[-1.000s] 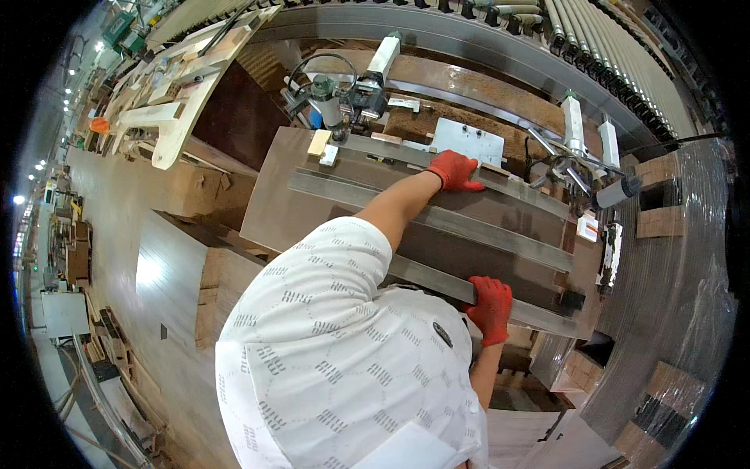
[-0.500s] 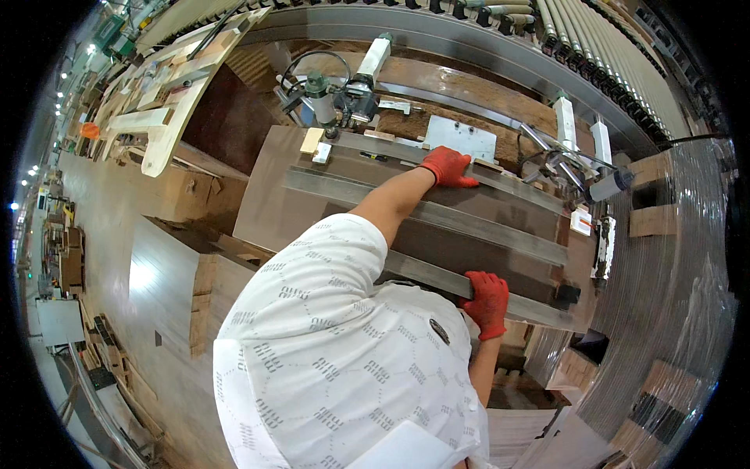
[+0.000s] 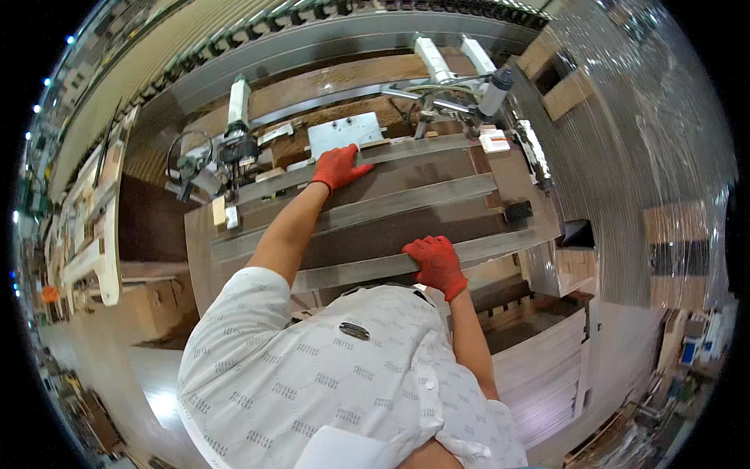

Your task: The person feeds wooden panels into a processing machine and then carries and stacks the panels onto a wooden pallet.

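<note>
My left hand point(image 3: 340, 168), in a red glove, lies across the far grey bar point(image 3: 418, 148), its thumb stretched out to the right and its fingers extended. Closer to my body, my right hand point(image 3: 437, 266), also red-gloved, rests on the near grey bar point(image 3: 355, 272) with its fingers somewhat bent and apart. Between the two hands runs a middle grey bar point(image 3: 391, 203). All three long bars lie roughly parallel on a brown flat surface point(image 3: 351, 241). Just beyond my left hand is a pale metal plate point(image 3: 348, 131).
Clamp-like machine units with hoses stand at the far left point(image 3: 238, 144) and far right point(image 3: 492, 94). Small light blocks point(image 3: 219, 213) sit by the left bar ends; a black block point(image 3: 517, 211) is at the right. Film-wrapped stacks point(image 3: 609, 180) rise on the right, a wooden board point(image 3: 112, 258) on the left.
The view has turned, so the bench appears shifted left and rotated. Both hands stay on the same bars, with no clear movement along them.
</note>
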`<state>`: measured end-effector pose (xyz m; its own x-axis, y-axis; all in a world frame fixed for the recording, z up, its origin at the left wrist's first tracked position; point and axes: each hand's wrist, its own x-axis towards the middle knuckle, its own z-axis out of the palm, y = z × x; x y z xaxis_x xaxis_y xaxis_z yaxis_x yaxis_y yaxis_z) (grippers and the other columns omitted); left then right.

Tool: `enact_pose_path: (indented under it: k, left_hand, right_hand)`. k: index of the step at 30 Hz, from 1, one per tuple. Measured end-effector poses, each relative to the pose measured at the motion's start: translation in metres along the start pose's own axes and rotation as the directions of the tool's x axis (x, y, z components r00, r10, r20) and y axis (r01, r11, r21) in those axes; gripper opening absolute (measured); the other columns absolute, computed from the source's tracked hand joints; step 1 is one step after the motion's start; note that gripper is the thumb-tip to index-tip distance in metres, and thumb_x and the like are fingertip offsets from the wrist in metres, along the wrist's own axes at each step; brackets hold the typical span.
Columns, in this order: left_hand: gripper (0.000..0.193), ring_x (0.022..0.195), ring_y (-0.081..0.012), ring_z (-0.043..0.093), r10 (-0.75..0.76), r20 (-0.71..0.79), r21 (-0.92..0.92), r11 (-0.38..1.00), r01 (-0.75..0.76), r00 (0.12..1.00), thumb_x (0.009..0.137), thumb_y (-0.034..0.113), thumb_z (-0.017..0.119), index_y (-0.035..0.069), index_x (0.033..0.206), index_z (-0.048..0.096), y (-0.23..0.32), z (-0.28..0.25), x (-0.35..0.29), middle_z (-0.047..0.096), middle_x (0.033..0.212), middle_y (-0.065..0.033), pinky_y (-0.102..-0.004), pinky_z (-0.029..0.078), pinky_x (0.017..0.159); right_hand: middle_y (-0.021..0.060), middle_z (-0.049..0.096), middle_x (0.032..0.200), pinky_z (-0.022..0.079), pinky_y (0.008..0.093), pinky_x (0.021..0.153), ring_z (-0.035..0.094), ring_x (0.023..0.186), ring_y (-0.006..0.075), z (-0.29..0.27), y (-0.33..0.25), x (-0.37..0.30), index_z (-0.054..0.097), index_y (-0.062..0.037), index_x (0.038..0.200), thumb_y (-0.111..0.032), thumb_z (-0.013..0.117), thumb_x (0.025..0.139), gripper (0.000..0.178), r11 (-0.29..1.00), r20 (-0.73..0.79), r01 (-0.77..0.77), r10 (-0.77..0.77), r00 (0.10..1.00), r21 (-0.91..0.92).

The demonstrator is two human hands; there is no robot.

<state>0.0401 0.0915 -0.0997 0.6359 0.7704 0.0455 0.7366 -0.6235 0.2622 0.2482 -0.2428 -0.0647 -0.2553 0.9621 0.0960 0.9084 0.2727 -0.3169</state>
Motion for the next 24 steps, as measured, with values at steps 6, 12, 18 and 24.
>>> enact_pose_path:
  k: [6, 12, 18, 24]
  left_hand:
    - [0.06, 0.095, -0.0404, 0.072, 0.15, -0.109, 0.056, 0.988, -0.144, 0.983, 0.093, 0.061, 0.072, 0.007, 0.119, 0.065, -0.02, 0.011, -0.006, 0.075, 0.104, -0.0178, -0.0523, 0.055, 0.083]
    - [0.057, 0.096, -0.0392, 0.073, 0.18, -0.079, -0.037, 0.982, -0.184, 0.98, 0.096, 0.056, 0.073, 0.007, 0.123, 0.064, -0.029, 0.02, -0.008, 0.074, 0.11, -0.0183, -0.051, 0.055, 0.083]
    - [0.057, 0.1, -0.0402, 0.073, 0.144, -0.021, 0.012, 0.99, -0.143, 0.989, 0.097, 0.056, 0.072, 0.006, 0.124, 0.064, -0.013, 0.01, -0.007, 0.074, 0.113, -0.019, -0.0526, 0.056, 0.084]
    - [0.052, 0.098, -0.0406, 0.073, 0.197, -0.103, 0.021, 0.98, -0.196, 0.975, 0.099, 0.051, 0.072, 0.005, 0.123, 0.061, -0.02, -0.004, -0.016, 0.074, 0.107, -0.0196, -0.0525, 0.057, 0.081]
  right_hand:
    - [0.0012, 0.069, 0.111, 0.049, 0.045, 0.093, 0.067, 0.106, 0.0266, 0.002, -0.002, 0.001, 0.069, -0.0232, 0.122, -0.02, 0.089, 0.062, 0.063, 0.999, 0.016, -0.02, 0.02, 1.0, -0.035]
    - [0.0006, 0.069, 0.108, 0.049, 0.0441, 0.092, 0.067, 0.105, 0.0263, -0.003, -0.007, -0.002, 0.069, -0.0253, 0.118, -0.028, 0.089, 0.065, 0.057, 0.99, 0.095, -0.029, 0.043, 0.995, -0.138]
    - [-0.001, 0.07, 0.107, 0.05, 0.0442, 0.09, 0.068, 0.105, 0.0252, 0.001, -0.006, -0.01, 0.067, -0.0248, 0.114, -0.033, 0.089, 0.067, 0.052, 0.987, 0.042, -0.03, 0.037, 0.998, -0.155]
    - [-0.0019, 0.07, 0.11, 0.048, 0.0426, 0.091, 0.068, 0.108, 0.0245, 0.0, -0.008, -0.003, 0.068, -0.0259, 0.121, -0.034, 0.088, 0.07, 0.056, 0.982, 0.094, -0.024, 0.042, 0.995, -0.186]
